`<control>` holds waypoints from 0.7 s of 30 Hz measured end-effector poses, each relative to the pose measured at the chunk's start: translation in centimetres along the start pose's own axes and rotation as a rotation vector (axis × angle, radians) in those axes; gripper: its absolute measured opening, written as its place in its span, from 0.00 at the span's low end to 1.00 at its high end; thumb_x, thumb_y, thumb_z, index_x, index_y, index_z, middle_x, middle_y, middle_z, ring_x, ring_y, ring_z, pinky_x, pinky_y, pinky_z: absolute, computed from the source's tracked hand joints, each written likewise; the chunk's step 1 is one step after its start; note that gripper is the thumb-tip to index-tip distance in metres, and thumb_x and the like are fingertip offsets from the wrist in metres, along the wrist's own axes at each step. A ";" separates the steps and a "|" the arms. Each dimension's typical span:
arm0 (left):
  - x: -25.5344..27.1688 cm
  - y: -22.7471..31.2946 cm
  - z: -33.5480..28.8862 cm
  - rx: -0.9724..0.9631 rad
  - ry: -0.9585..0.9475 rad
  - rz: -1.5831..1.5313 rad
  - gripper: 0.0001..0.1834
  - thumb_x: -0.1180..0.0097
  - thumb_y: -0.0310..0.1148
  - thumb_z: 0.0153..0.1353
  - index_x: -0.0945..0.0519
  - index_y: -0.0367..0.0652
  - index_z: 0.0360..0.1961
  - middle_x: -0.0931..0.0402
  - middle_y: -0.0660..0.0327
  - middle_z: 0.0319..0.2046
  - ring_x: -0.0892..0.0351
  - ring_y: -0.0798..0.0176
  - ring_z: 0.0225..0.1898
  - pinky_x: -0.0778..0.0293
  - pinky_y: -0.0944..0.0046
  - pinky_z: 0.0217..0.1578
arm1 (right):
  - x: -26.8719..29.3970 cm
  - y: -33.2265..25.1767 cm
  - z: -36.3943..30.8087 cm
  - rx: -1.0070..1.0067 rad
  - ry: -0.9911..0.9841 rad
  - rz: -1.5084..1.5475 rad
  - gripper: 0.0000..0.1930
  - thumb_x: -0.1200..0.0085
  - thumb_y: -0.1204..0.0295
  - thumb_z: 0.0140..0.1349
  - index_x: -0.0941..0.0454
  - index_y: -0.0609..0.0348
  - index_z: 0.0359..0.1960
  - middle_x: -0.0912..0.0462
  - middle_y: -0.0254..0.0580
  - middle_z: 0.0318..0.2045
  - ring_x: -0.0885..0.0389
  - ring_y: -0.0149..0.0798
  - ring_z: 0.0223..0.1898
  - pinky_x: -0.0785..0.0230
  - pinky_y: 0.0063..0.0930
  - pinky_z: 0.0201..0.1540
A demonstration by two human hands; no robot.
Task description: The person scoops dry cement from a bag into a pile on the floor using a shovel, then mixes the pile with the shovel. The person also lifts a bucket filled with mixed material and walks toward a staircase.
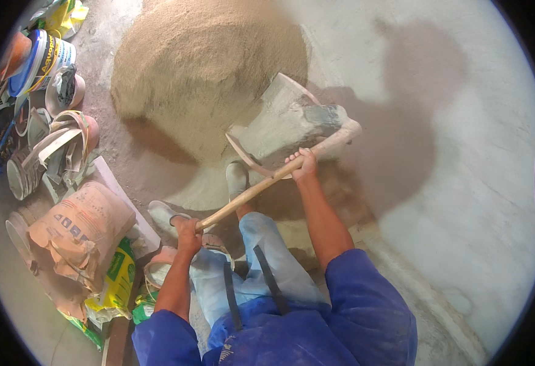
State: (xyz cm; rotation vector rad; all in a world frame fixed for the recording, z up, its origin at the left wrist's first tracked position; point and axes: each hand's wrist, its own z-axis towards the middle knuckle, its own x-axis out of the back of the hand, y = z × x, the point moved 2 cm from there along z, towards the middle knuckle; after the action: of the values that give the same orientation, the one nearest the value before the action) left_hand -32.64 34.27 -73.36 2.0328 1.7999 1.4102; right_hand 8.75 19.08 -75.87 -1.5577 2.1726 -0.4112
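Observation:
A wide-bladed hoe (252, 192) with a pale wooden handle lies slantwise in front of me. My left hand (188, 235) is closed round the handle's near end. Farther along the handle, closer to the blade, my right hand (305, 163) is wrapped round the wood. The broad grey blade with reddish edges is raised at the near right side of a heap of brown sand (200, 61). Whether the blade's edge touches the sand, I cannot tell. Loose sand spreads toward my dusty shoes (237, 180).
Along the left lie a blue-and-white bucket (60, 58), stacked dusty buckets (84, 128) and a torn paper sack (84, 226). A yellow-green bag (118, 277) is beside that sack. A pinkish bucket (160, 265) stands near my left forearm. Pale floor (475, 201) extends rightward, with shadows across it.

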 end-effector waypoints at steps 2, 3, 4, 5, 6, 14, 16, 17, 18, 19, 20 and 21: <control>0.4 0.6 0.3 -0.016 -0.004 0.063 0.16 0.38 0.26 0.49 0.24 0.44 0.41 0.23 0.47 0.37 0.25 0.39 0.41 0.29 0.45 0.42 | -0.2 -2.1 -2.9 0.070 0.036 0.017 0.07 0.46 0.72 0.59 0.34 0.52 0.30 0.34 0.33 0.21 0.32 0.39 0.22 0.33 0.41 0.30; 0.6 1.2 0.1 -0.011 -0.061 0.081 0.16 0.36 0.28 0.49 0.23 0.44 0.40 0.22 0.47 0.35 0.25 0.39 0.40 0.29 0.46 0.41 | -0.3 -3.0 -4.3 0.079 0.046 0.019 0.08 0.47 0.69 0.61 0.35 0.51 0.29 0.33 0.33 0.21 0.33 0.38 0.22 0.33 0.41 0.29; 1.2 2.1 0.0 -0.032 -0.097 0.095 0.15 0.35 0.31 0.48 0.22 0.44 0.39 0.22 0.48 0.34 0.25 0.39 0.39 0.29 0.46 0.40 | -0.3 -3.8 -5.7 0.089 0.020 0.016 0.09 0.48 0.68 0.62 0.35 0.51 0.29 0.34 0.33 0.20 0.33 0.38 0.22 0.33 0.41 0.29; 1.9 2.8 -0.1 -0.006 -0.181 0.129 0.15 0.33 0.34 0.48 0.21 0.45 0.37 0.21 0.48 0.32 0.24 0.39 0.38 0.29 0.47 0.40 | -0.3 -4.4 -7.0 0.100 0.002 0.013 0.09 0.48 0.67 0.62 0.36 0.50 0.29 0.34 0.34 0.20 0.33 0.38 0.22 0.33 0.41 0.29; 2.9 4.0 -0.8 -0.064 -0.174 0.130 0.15 0.32 0.36 0.47 0.20 0.45 0.36 0.21 0.49 0.30 0.24 0.40 0.37 0.29 0.48 0.40 | -0.2 -4.7 -8.3 0.107 -0.026 0.012 0.09 0.49 0.66 0.63 0.36 0.50 0.29 0.34 0.34 0.20 0.33 0.38 0.22 0.33 0.41 0.29; 11.4 6.5 -15.0 0.165 -0.378 0.057 0.16 0.41 0.54 0.56 0.16 0.59 0.40 0.16 0.59 0.34 0.18 0.50 0.38 0.24 0.50 0.39 | -3.4 0.8 -20.4 -0.092 -0.292 -0.089 0.09 0.51 0.68 0.63 0.37 0.48 0.26 0.38 0.30 0.21 0.38 0.34 0.22 0.37 0.38 0.30; 12.8 4.7 -20.9 0.221 -0.243 0.025 0.15 0.42 0.53 0.56 0.16 0.59 0.38 0.16 0.58 0.33 0.17 0.49 0.37 0.24 0.50 0.38 | -6.2 4.3 -24.8 -0.173 -0.384 -0.164 0.07 0.50 0.68 0.62 0.33 0.48 0.28 0.34 0.32 0.21 0.35 0.35 0.23 0.35 0.39 0.31; 13.0 3.7 -24.0 0.266 -0.194 0.024 0.14 0.42 0.52 0.56 0.16 0.59 0.38 0.16 0.58 0.33 0.17 0.49 0.36 0.24 0.50 0.39 | -7.3 6.3 -27.6 -0.213 -0.449 -0.193 0.06 0.50 0.68 0.62 0.33 0.48 0.28 0.33 0.32 0.21 0.34 0.35 0.23 0.34 0.39 0.31; 13.0 2.6 -26.6 0.300 -0.154 0.025 0.13 0.41 0.51 0.56 0.16 0.59 0.37 0.16 0.58 0.33 0.17 0.50 0.36 0.24 0.51 0.39 | -8.8 8.3 -30.2 -0.225 -0.477 -0.236 0.05 0.49 0.68 0.62 0.32 0.48 0.29 0.33 0.32 0.21 0.33 0.35 0.23 0.34 0.39 0.32; 12.8 1.4 -29.2 0.346 -0.098 -0.057 0.12 0.41 0.49 0.56 0.16 0.58 0.37 0.16 0.58 0.33 0.17 0.50 0.36 0.24 0.51 0.39 | -10.6 10.7 -33.0 -0.288 -0.533 -0.265 0.05 0.49 0.68 0.60 0.31 0.49 0.27 0.32 0.34 0.20 0.32 0.37 0.23 0.33 0.40 0.33; 12.4 0.3 -31.9 0.386 -0.052 -0.132 0.11 0.41 0.47 0.56 0.16 0.58 0.37 0.16 0.57 0.33 0.17 0.50 0.36 0.23 0.52 0.38 | -12.4 13.1 -35.8 -0.314 -0.517 -0.317 0.05 0.49 0.68 0.58 0.31 0.49 0.26 0.31 0.35 0.19 0.31 0.38 0.23 0.32 0.40 0.34; 11.6 -0.6 -34.4 0.411 0.009 -0.203 0.10 0.40 0.45 0.56 0.16 0.57 0.37 0.16 0.57 0.33 0.17 0.51 0.36 0.23 0.53 0.38 | -14.1 15.4 -38.6 -0.353 -0.588 -0.389 0.05 0.48 0.69 0.58 0.31 0.49 0.27 0.31 0.35 0.20 0.30 0.38 0.24 0.32 0.41 0.35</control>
State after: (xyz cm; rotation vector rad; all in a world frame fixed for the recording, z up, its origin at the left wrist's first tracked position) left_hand -57.10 27.21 -47.54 1.9293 2.3821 1.0644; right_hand -19.52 36.98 -47.44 -1.9844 1.5417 0.3125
